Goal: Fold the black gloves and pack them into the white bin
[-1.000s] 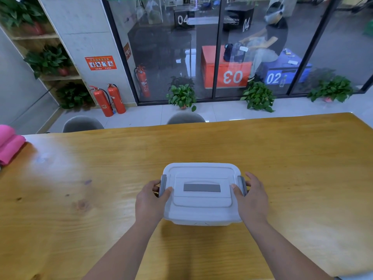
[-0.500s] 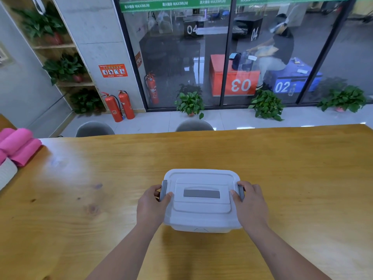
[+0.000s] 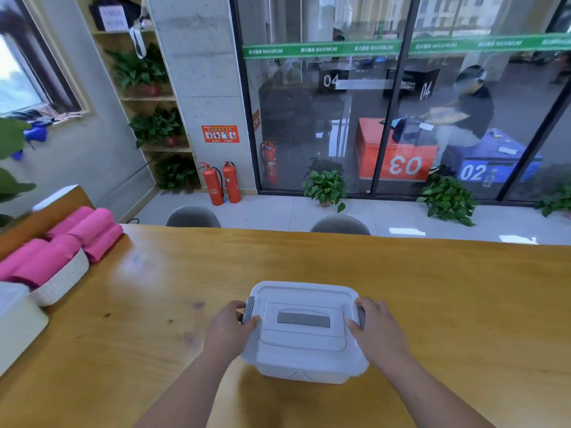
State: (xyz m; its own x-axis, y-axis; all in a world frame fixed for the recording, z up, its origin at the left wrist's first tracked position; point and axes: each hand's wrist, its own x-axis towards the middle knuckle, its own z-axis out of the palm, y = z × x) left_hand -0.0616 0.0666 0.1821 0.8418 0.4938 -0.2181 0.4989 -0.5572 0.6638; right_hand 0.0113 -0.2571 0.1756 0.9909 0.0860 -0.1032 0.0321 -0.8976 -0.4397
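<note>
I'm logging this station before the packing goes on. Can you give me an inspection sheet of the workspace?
Surface: wooden table, glossy, with a few dark knots.
Job's things: white bin stands near the front edge with its lid on and a grey latch at each end; black gloves not in view.
Clutter: pink rolls in and beside a white basket at the far left; a white container in front of it.
Hands: left hand grips the bin at the left latch; right hand grips it at the right latch.
Cables: nothing seen on the table.
Surroundings: grey chairs, fire extinguishers, potted plants, glass wall.
</note>
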